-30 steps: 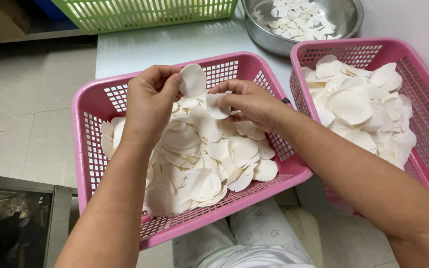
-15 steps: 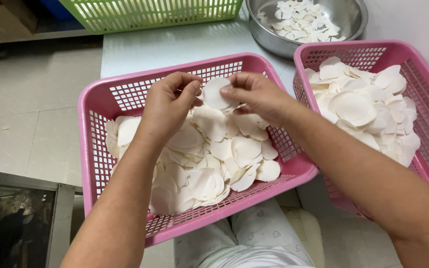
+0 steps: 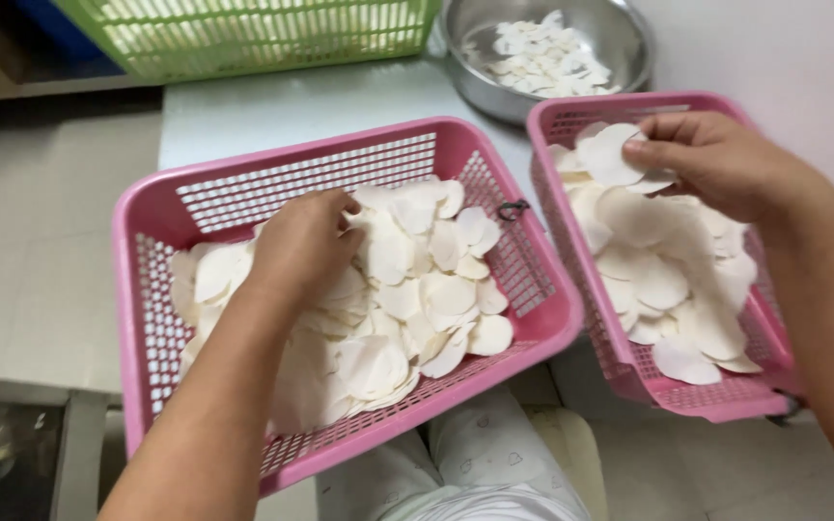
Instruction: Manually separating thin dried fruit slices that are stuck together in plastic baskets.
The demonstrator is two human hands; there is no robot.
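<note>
Bare from forearm to fingertip on both sides, no sleeves, rings, watch or gloves. Left hand and right hand with short, plain nails. Below, pale light trousers faintly printed with small grey outline shapes, fabric slightly creased.

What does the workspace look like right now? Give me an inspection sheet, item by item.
Surface: pale table top, bare between the containers.
Job's things: left pink basket heaped with white round slices; right pink basket partly filled with larger white slices.
Clutter: metal bowl of small white pieces behind the baskets; green basket at the far edge.
Grippers: left hand pressed into the left basket's pile; right hand pinching one slice over the right basket.
Cables: nothing seen.
Surroundings: tiled floor on the left, white wall on the right, the person's lap below.
</note>
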